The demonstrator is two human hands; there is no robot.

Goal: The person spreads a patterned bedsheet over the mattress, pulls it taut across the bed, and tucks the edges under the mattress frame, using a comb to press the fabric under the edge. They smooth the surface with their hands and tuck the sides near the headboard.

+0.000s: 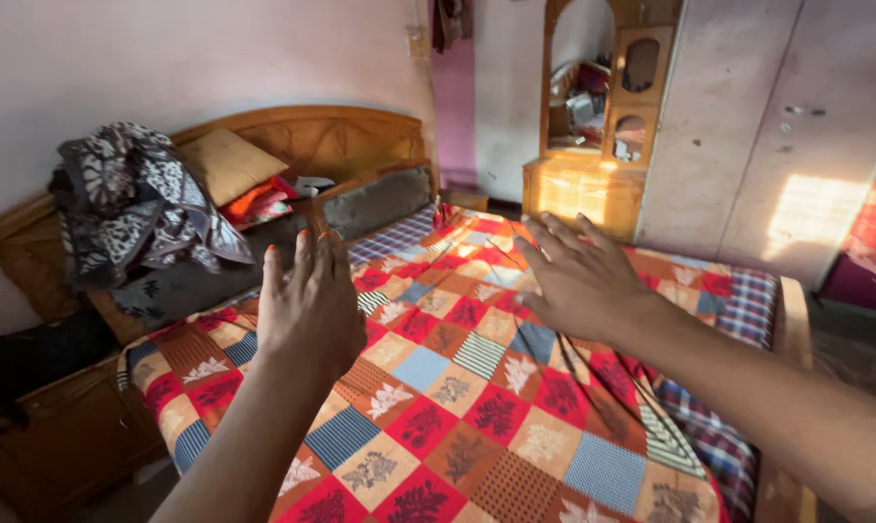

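Two hands, left hand (310, 308) and right hand (578, 276), both spread flat, empty, above one patchwork bedspread (476, 407); two pillows (375, 201) at headboard.

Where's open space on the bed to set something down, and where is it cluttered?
Open: the patchwork bedspread from under the left hand and right hand toward the near edge, and the far strip toward the wooden dresser. Crowded: the headboard end, with a patterned cloth heap, tan pillow and grey bolsters.

Pillows (227, 165) lie at the bed's (476, 387) head, dresser (593, 126) beyond its far side.
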